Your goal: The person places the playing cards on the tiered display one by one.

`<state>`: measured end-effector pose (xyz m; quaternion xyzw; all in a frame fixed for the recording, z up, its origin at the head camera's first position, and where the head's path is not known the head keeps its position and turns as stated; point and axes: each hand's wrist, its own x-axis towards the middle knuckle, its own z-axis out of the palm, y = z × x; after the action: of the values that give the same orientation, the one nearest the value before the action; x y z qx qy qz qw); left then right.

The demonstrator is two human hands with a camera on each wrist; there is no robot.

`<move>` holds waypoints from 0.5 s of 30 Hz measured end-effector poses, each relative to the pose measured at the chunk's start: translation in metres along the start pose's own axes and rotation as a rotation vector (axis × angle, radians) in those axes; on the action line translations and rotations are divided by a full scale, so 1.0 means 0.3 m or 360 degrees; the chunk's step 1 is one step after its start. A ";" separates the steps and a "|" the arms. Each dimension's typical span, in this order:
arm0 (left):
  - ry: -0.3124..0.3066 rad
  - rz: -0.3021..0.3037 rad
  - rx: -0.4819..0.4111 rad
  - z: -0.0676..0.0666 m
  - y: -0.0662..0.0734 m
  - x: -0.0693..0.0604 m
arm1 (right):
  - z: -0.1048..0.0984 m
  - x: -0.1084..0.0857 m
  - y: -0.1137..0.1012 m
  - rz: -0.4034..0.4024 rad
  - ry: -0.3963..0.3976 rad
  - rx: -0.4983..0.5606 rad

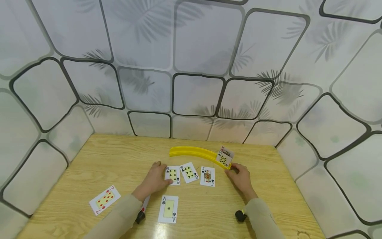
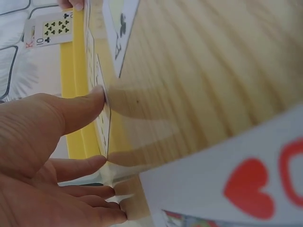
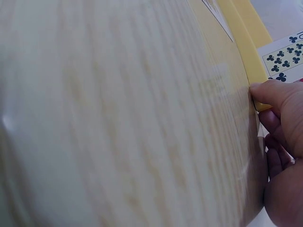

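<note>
A black six (image 1: 172,175), seemingly of spades, lies at my left hand (image 1: 154,178), whose thumb and index finger pinch it by the edges. The left wrist view has the thumb (image 2: 85,111) at one end of that card. My right hand (image 1: 241,179) grips the right end of a curved yellow card holder (image 1: 191,151), thumb in front and fingers behind. In the holder's right end stand a ten of clubs (image 1: 223,159) and, behind it, a red king (image 1: 228,151). Right of the pinched card lie a six of clubs (image 1: 189,172) and a jack of spades (image 1: 207,176).
An ace of clubs (image 1: 168,209) lies nearer me, and a seven of diamonds (image 1: 105,200) at the left. A heart card (image 2: 246,189) is partly hidden under my left forearm. A patterned wall covering (image 1: 197,96) borders the wooden table (image 1: 268,205).
</note>
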<state>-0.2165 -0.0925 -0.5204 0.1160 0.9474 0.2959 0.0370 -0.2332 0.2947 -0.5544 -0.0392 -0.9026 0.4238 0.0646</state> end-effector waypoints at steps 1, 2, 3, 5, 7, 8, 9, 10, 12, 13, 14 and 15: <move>-0.0003 -0.0004 0.0003 0.000 0.003 0.001 | 0.001 0.001 0.000 -0.0001 0.0002 0.0000; -0.0005 -0.0006 0.0012 -0.001 0.005 0.003 | 0.001 0.002 0.001 0.0000 0.0005 0.0001; -0.0009 -0.0012 0.0016 -0.002 0.007 0.004 | 0.001 0.002 0.002 -0.0008 0.0006 -0.0004; -0.0016 -0.0028 0.0017 -0.002 0.011 0.006 | 0.000 0.003 0.001 -0.0004 0.0004 -0.0003; -0.0016 -0.0033 0.0020 -0.004 0.015 0.009 | -0.001 0.002 -0.002 -0.0003 0.0004 0.0000; -0.0015 -0.0037 0.0016 -0.005 0.016 0.010 | -0.002 0.001 -0.003 -0.0007 0.0004 0.0002; -0.0015 -0.0041 0.0009 -0.005 0.018 0.011 | -0.002 0.000 -0.005 -0.0008 0.0002 0.0002; -0.0011 -0.0042 0.0004 -0.005 0.020 0.011 | -0.003 -0.001 -0.007 -0.0003 0.0002 0.0009; 0.0002 -0.0034 -0.0004 -0.005 0.023 0.011 | -0.003 -0.003 -0.008 -0.0009 0.0000 0.0000; 0.0010 -0.0034 -0.0014 -0.004 0.024 0.011 | -0.003 -0.003 -0.008 -0.0013 -0.0002 -0.0006; 0.0016 -0.0038 -0.0038 -0.002 0.023 0.010 | -0.003 -0.003 -0.009 -0.0007 -0.0004 -0.0009; 0.0030 -0.0032 -0.0058 0.000 0.022 0.010 | -0.002 -0.004 -0.010 -0.0006 -0.0009 -0.0013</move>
<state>-0.2181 -0.0863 -0.5166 0.1031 0.9433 0.3138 0.0332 -0.2321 0.2931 -0.5517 -0.0367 -0.9045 0.4202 0.0627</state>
